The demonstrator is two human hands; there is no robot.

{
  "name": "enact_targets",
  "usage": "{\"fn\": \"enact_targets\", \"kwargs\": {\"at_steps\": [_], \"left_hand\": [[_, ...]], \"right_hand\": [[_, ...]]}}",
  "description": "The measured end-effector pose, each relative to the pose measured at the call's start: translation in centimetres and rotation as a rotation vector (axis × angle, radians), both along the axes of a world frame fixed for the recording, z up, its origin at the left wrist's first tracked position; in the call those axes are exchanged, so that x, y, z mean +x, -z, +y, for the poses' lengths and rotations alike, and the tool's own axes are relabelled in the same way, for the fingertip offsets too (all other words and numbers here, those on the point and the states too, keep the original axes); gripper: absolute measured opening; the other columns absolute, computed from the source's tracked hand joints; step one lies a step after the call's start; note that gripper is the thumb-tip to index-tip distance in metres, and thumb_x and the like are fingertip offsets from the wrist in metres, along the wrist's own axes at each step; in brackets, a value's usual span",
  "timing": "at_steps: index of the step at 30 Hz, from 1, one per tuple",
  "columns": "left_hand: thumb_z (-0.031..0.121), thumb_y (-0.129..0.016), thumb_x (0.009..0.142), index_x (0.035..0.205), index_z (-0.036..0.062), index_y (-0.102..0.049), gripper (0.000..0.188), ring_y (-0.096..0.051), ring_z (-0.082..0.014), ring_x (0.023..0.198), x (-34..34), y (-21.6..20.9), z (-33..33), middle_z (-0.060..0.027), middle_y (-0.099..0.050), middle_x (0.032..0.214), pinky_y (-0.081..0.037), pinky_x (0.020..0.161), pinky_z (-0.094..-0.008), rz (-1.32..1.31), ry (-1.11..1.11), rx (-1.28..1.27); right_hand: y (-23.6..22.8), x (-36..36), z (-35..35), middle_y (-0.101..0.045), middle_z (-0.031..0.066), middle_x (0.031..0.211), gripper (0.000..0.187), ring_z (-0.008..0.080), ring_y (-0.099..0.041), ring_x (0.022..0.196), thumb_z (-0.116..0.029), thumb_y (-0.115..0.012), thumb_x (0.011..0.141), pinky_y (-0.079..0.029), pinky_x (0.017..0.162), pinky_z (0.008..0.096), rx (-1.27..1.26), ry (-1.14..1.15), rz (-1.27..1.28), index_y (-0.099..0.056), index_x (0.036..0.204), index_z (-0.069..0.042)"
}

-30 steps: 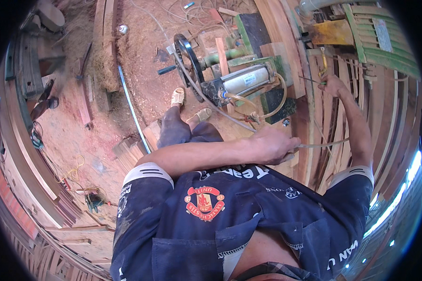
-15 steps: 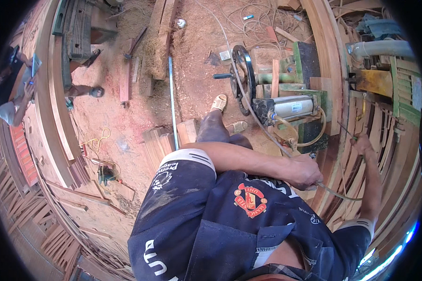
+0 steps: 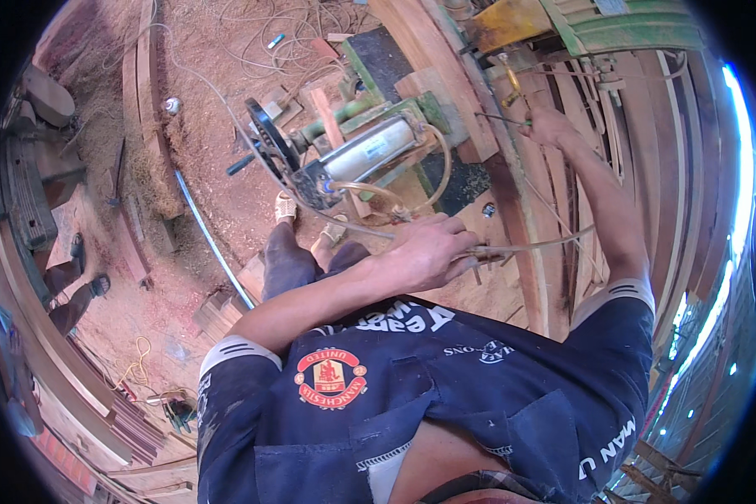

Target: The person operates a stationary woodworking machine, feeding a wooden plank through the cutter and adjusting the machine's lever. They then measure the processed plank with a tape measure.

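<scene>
My left hand point(image 3: 433, 252) is closed around a thin, translucent hose point(image 3: 546, 245), in front of my chest. From this hand the hose runs right toward my right forearm, and the other way past a machine with a black handwheel point(image 3: 270, 134). My right hand point(image 3: 553, 128) is out to the right over long boards, fingers curled round the base of a thin dark rod point(image 3: 500, 118) with a green bit near the grip. The rod's tip points left, over a thick timber beam point(image 3: 466, 97). Whether the hose joins the rod is hidden behind my forearm.
A silver air cylinder point(image 3: 370, 149) with looped tubes sits beside the handwheel. Long planks point(image 3: 672, 193) stand along the right. Timber point(image 3: 147, 109) and sawdust lie on the floor, with loose coiled line beyond. Another person's legs point(image 3: 80, 286) show at left, by a machine.
The view has swung right, so the machine and boards appear farther left. My right hand has moved forward along the beam with the rod. My left hand still grips the hose.
</scene>
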State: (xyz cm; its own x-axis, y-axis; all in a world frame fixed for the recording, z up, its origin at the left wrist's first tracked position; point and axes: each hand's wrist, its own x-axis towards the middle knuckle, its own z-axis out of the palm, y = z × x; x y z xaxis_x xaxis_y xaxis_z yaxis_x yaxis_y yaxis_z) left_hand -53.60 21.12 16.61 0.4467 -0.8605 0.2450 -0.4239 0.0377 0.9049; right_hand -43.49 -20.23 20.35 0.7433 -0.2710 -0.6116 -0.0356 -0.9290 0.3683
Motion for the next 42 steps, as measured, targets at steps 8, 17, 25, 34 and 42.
{"fn": "enact_targets", "kwargs": {"at_steps": [8, 17, 25, 34, 42], "left_hand": [[0.019, -0.072, 0.093, 0.115, 0.0013, -0.069, 0.029, -0.064, -0.0378, 0.106, -1.4, 1.5, 3.5, -0.0167, -0.068, 0.11, -0.053, 0.091, -0.0458, 0.055, -0.256, 0.032], [0.013, -0.07, 0.094, 0.112, -0.0005, -0.071, 0.022, -0.068, -0.0362, 0.101, 1.3, 3.0, 11.7, -0.018, -0.071, 0.106, -0.054, 0.089, -0.0419, 0.242, -0.583, 0.036], [0.02, -0.067, 0.1, 0.12, 0.0019, -0.072, 0.027, -0.072, -0.0207, 0.091, 5.8, 7.6, 26.8, -0.0153, -0.076, 0.103, -0.056, 0.08, -0.0341, 0.408, -0.864, 0.307], [0.036, -0.062, 0.099, 0.113, 0.0033, -0.074, 0.038, -0.073, -0.0268, 0.085, 10.1, 35.2, 43.3, -0.0192, -0.074, 0.086, -0.055, 0.079, -0.0409, 0.666, -1.282, 0.645], [0.04, -0.055, 0.093, 0.129, 0.0033, -0.067, 0.052, -0.06, -0.0444, 0.126, 5.4, 65.2, 49.1, -0.0304, -0.063, 0.13, -0.047, 0.11, -0.0487, 1.023, -1.105, 1.101]], "right_hand": [[0.0, -1.1, -0.2, -0.074, 0.0239, 0.096, 0.044, 0.035, -0.074, 0.08, -0.038, -0.067, 0.093, -0.058, 0.077, 0.0448, 0.132, 0.123, -0.043, -0.072, 0.112, 0.001], [-3.3, -4.4, 0.5, -0.072, 0.0191, 0.091, 0.044, 0.0284, -0.072, 0.072, -0.038, -0.062, 0.097, -0.054, 0.052, 0.036, 0.214, 0.267, -0.123, -0.07, 0.108, 0.004], [-6.1, -12.2, 4.4, -0.069, 0.0197, 0.09, 0.044, 0.03, -0.073, 0.076, -0.038, -0.066, 0.091, -0.058, 0.071, 0.0393, 0.189, 0.902, -0.314, -0.071, 0.108, 0.002], [-3.6, -21.4, 7.6, -0.051, -0.0028, 0.06, 0.03, 0.0114, -0.051, 0.046, -0.041, -0.051, 0.104, -0.046, 0.045, 0.0276, 0.526, 1.234, -0.48, -0.061, 0.088, -0.017], [9.4, -29.6, 5.7, -0.057, -0.0015, 0.068, 0.037, 0.0164, -0.058, 0.056, -0.054, -0.057, 0.102, -0.05, 0.051, 0.0345, 0.546, 1.567, -0.823, -0.059, 0.089, -0.018]]}}
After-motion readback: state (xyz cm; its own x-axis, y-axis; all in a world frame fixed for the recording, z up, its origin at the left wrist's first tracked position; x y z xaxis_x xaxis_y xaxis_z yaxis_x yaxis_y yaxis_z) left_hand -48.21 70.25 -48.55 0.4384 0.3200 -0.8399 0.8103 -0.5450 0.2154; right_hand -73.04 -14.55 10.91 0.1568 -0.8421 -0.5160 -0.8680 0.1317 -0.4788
